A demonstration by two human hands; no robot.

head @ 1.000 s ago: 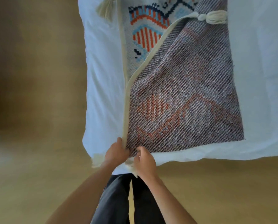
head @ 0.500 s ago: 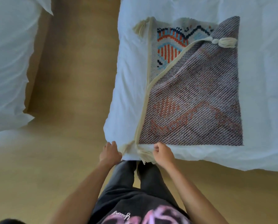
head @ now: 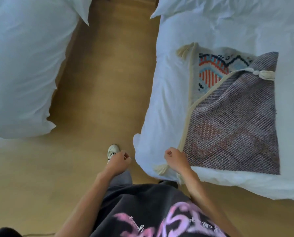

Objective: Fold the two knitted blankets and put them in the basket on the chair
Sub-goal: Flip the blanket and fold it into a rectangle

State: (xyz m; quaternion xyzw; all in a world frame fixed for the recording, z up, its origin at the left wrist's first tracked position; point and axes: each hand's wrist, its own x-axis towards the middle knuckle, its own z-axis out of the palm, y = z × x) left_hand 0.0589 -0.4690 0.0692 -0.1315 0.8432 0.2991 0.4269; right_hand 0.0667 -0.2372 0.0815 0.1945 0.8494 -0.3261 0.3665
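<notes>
On the white-duveted bed point(head: 211, 31) at right, the folded knitted blanket point(head: 237, 125), a grey-purple weave with a cream border and an orange-and-blue patterned layer showing at its far corner, lies flat near the bed's near edge. The right hand point(head: 176, 157) sits at the blanket's near-left corner with fingers curled; whether they pinch the border cannot be told. The left hand point(head: 119, 159) hangs over the tan floor point(head: 100, 100), loosely curled, holding nothing.

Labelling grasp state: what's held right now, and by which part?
Only the right grip holds: knitted blanket, near-left corner, on the cream border by the tassel. The left grip holds nothing.
</notes>
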